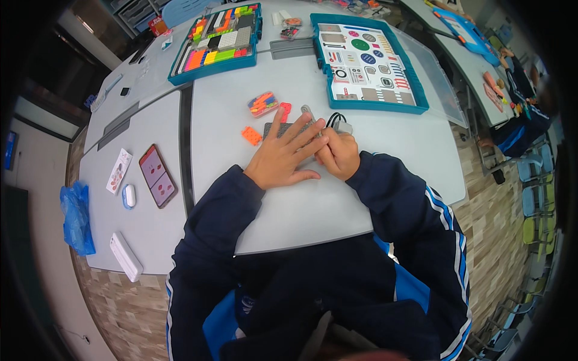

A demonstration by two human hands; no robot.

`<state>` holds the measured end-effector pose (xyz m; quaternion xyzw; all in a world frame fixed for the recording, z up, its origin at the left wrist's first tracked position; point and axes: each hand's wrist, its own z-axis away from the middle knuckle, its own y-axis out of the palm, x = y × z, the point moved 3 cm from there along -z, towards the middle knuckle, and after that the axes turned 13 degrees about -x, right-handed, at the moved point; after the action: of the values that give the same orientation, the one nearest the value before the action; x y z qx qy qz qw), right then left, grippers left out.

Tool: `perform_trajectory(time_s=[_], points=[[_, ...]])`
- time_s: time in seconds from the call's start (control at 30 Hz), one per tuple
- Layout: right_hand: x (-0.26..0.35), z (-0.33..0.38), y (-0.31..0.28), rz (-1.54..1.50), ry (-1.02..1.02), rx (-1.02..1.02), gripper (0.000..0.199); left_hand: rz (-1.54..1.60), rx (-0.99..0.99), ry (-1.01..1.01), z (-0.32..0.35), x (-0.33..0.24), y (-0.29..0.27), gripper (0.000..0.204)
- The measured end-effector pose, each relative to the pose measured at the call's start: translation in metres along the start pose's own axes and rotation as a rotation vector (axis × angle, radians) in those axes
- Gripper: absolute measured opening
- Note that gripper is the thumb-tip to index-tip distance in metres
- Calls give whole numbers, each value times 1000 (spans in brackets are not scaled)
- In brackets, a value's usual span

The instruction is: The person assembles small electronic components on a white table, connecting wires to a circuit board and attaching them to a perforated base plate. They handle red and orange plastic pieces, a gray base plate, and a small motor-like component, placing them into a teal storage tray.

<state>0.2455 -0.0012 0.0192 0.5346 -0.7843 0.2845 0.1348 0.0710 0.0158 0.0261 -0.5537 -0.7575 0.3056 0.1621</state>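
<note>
My left hand [281, 153] is stretched out palm down with its fingers spread. Under those fingers lies a dark grey building plate [274, 127], mostly covered. Close against the fingertips, my right hand [341, 153] is curled with its thumb and fingers pressed together; what it grips, if anything, is hidden. A light grey part [307, 111] sticks up past the left fingers. Behind the right hand is a grey-white block [344, 127] with black cables [335, 118]. Orange bricks [251, 136] lie left of the left hand, and a red piece [285, 110] sits beyond its fingers.
A small clear box of colourful pegs [263, 103] stands beyond my hands. Two teal cases, one of bricks [212, 71] and one with a printed parts sheet [378, 107], lie farther back. A phone [158, 175], white earbud case [129, 197] and white power bank [126, 256] are left.
</note>
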Motion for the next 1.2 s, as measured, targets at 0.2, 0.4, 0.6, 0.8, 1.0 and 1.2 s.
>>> perform_trajectory(time_s=[0.2,0.4,0.6,0.8,1.0,1.2], points=[[3,-7,-1,-102,149,-19,8,-124,-128,90,5,-1,1,88],[9,-12,-2,-213,400,-76,16,-67,-151,111,-3,2,-1,94],[3,-10,0,-277,445,-58,16,-68,-50,-71,-10,-3,1,75],[1,-12,1,-73,151,-41,20,-131,-154,-3,-12,-5,-8,51],[-3,-16,0,-88,135,-24,30,-38,-284,3,-12,-1,-10,14],[-7,-17,-3,69,14,-7,35,16,-338,-70,-8,4,-7,7]])
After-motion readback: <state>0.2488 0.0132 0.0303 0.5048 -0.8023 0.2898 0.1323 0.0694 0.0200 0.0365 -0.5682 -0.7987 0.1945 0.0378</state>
